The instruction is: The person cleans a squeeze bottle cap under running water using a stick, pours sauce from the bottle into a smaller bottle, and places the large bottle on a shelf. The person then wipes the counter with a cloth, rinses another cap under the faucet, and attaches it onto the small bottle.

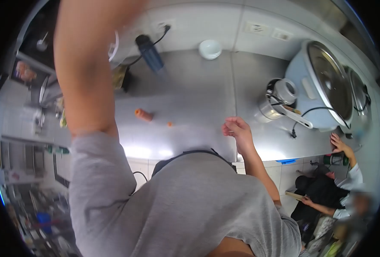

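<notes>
My left arm (85,73) reaches up past the top edge, so the left hand is out of view. Low over the steel counter (190,94), near its front edge, is my right hand (238,130). Its fingers are loosely curled and somewhat apart, with nothing seen in them. To the left of this hand lies a carrot piece (144,115) with an orange cut end. A small orange bit (169,124) rests between the two. Neither piece is touched by the right hand.
At the back stand stacked white bowls (210,49) and a dark bottle-shaped object (149,53). A large pale-blue cooker (301,79) with a glass lid and a metal container (269,109) are at right. Another person's hand (337,142) touches the counter's right end.
</notes>
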